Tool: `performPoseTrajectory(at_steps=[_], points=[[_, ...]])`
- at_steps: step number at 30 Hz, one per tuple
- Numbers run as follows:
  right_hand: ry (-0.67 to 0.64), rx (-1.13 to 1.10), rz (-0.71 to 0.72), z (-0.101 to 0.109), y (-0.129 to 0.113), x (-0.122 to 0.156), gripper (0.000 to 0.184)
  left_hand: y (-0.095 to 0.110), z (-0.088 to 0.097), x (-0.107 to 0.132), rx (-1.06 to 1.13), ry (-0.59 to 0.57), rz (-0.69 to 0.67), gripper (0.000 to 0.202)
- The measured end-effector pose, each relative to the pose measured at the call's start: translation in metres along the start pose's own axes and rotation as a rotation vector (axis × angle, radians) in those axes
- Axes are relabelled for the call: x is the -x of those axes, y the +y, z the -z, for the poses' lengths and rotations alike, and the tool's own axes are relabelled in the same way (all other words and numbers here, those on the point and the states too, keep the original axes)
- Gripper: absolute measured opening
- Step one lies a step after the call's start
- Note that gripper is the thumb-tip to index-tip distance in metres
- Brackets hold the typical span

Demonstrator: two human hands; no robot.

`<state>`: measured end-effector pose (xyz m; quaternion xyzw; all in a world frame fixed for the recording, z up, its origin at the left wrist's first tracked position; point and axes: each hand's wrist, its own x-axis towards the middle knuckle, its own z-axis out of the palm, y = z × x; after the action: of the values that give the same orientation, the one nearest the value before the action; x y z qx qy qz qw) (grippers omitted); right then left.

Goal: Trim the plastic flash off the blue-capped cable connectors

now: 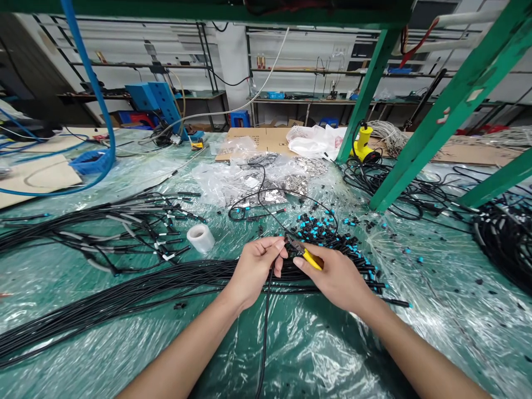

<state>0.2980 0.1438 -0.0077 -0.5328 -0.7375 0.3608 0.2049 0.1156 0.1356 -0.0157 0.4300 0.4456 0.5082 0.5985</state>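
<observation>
The left hand (pixel 253 271) has a narrow grip, its fingers pinched around a thin black cable (pixel 266 327) that drops away toward the near edge of the worktop (pixel 299 354). The right hand (pixel 337 278) is closed around a pair of yellow-handled cutters (pixel 311 259). Their long axis lies on a slant, with the small metal nose pointing far and left and the yellow handles running near and right into the palm. The nose sits just beside the left fingertips, though whether it bites the cable is too small to tell.

Under both hands, a bundle of long black cables (pixel 166 282) runs left to right across the plastic-covered green worktop. Just beyond the hands lies a heap of black connectors with blue tips (pixel 320 233). Further left are a roll of clear tape (pixel 200 238) and a bunch of black cables with white tags (pixel 137 233). Clear plastic bags (pixel 245 180) lie further away, and a coil of black cable (pixel 507 238) sits at the right.
</observation>
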Motion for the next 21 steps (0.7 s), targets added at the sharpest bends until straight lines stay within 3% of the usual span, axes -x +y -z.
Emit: performPoseTrajectory(at_steps=[4,7,9,13,15,18,21], points=[[-0.376,-0.483,-0.111,0.011,0.005,-0.001,0.059,0.001,0.004,0.0,-0.06,-0.046,-0.005,0.03],[-0.467,-0.593,-0.155,0.01,0.006,0.0,0.062,0.002,0.005,0.0,-0.064,-0.051,-0.003,0.031],[-0.352,-0.453,-0.08,0.005,0.005,0.001,0.06,0.003,0.004,-0.001,-0.045,-0.039,0.002,0.03],[0.183,0.19,0.118,-0.011,0.004,0.003,0.056,0.002,0.001,-0.001,0.047,0.013,0.024,0.026],[0.377,0.491,0.188,-0.016,0.006,0.002,0.06,0.002,-0.001,0.0,0.069,0.02,0.029,0.025],[0.446,0.643,0.211,-0.018,0.01,0.0,0.061,0.001,-0.004,0.001,0.059,0.006,0.026,0.025],[0.415,0.693,0.188,-0.016,0.011,0.0,0.059,0.0,-0.004,0.002,-0.02,-0.017,-0.001,0.028]])
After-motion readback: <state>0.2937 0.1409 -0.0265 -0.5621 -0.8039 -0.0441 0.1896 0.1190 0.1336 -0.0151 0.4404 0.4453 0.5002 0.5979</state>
